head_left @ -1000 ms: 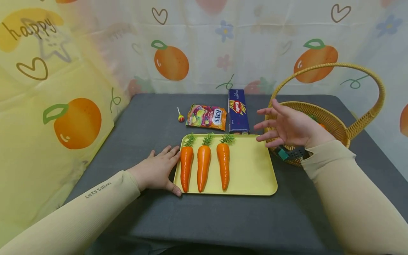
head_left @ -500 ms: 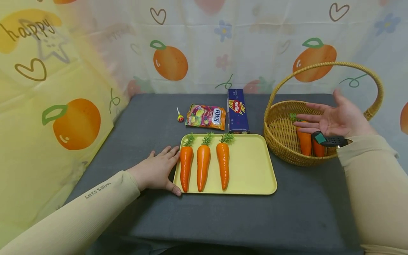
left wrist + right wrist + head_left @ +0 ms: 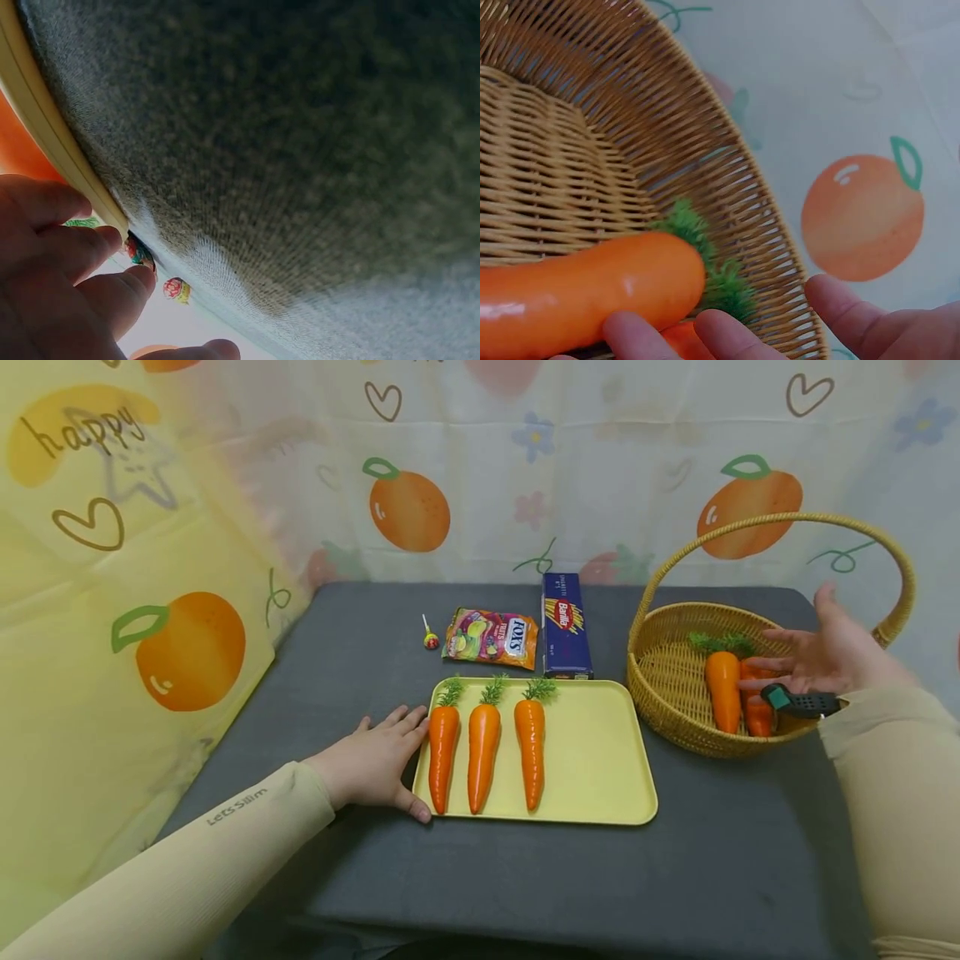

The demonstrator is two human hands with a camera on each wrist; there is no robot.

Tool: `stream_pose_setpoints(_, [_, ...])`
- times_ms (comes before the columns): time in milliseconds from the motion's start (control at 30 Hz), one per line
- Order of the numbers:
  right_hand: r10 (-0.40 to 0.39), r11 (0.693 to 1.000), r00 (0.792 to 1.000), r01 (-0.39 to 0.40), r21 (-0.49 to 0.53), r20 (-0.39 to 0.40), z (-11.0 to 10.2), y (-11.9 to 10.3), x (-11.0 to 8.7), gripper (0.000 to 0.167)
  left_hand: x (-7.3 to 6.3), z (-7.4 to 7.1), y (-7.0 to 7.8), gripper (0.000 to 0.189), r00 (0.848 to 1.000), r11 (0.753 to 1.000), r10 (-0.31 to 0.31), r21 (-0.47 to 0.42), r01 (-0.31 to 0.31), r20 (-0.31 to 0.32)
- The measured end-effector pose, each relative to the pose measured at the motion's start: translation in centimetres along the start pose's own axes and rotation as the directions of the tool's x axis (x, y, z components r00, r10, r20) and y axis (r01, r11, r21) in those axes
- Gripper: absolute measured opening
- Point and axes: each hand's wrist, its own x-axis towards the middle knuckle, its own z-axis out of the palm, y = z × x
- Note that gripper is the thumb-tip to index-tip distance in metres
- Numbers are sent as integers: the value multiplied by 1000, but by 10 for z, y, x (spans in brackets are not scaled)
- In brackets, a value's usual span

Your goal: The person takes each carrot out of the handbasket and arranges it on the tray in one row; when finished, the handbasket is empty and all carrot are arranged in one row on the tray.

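Note:
My left hand [image 3: 377,762] lies with fingers spread at the left rim of the yellow tray [image 3: 592,752]. On that tray three toy carrots lie side by side: a left carrot [image 3: 443,756], a middle carrot [image 3: 483,752] and a right carrot [image 3: 531,747], green tops toward the back. My right hand [image 3: 840,647] is over the right side of the wicker basket [image 3: 667,677], fingers extended and holding nothing. Inside the basket lie a carrot [image 3: 723,689] and another carrot [image 3: 757,714], partly hidden by the fingers. In the right wrist view, fingertips overlap the nearer carrot [image 3: 592,289].
Behind the tray lie a lollipop [image 3: 430,637], a Fox's candy bag [image 3: 491,637] and a blue Barilla spaghetti box [image 3: 566,631]. The basket's tall handle [image 3: 795,518] arches above it. A printed curtain [image 3: 480,485] hangs behind the dark tablecloth [image 3: 540,885].
My right hand has moved right from above the tray's right edge to over the basket, bringing the carrots inside into view. My left hand stays at the tray's rim.

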Motion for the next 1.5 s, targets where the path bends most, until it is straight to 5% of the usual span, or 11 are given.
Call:
stream_pose_setpoints(233, [6,994,1000,-5,-106,12,5,6,11,112,1,-1,0,148,1000,1000,-1,6,1,0])
stream_pose_setpoints(1200, [-32,970,999,31,-240,-3,70,7,84,98,0,0,0,149,1000,1000,-6,-3,6,1])
stream_pose_setpoints(1500, [-16,853,1000,4,-522,-19,80,8,100,83,1,1,-1,149,1000,1000,-1,2,1,0])
